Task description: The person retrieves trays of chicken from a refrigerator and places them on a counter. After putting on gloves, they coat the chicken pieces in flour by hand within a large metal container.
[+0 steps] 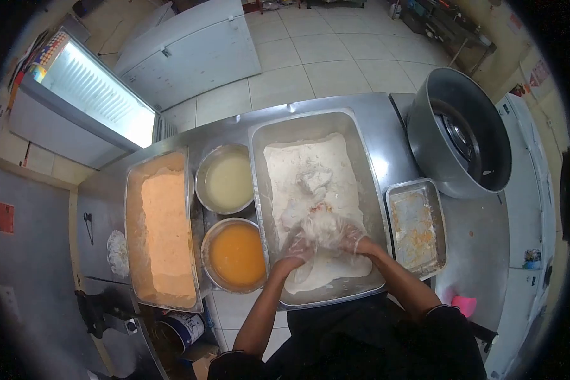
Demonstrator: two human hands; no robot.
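A deep metal tray (pixel 370 190) holds a bed of white flour (pixel 329 269) in front of me. Both my hands wear clear plastic gloves and are down in the flour. My left hand (pixel 299 246) is curled at the left side of a flour-coated lump of food (pixel 323 229). From the other side, my right hand (pixel 354 239) closes on the same lump. Reddish patches show at its far edge, but its exact kind is hidden under flour. Another floury clump (pixel 315 179) lies farther up the tray. Fingertips are partly buried.
Left of the tray stand a bowl of pale liquid (pixel 227 180), a bowl of orange liquid (pixel 236 255) and a tray of orange powder (pixel 166 234). On the right are a small soiled tray (pixel 413 221), a large grey pot (pixel 434 152) and a pink object (pixel 464 305).
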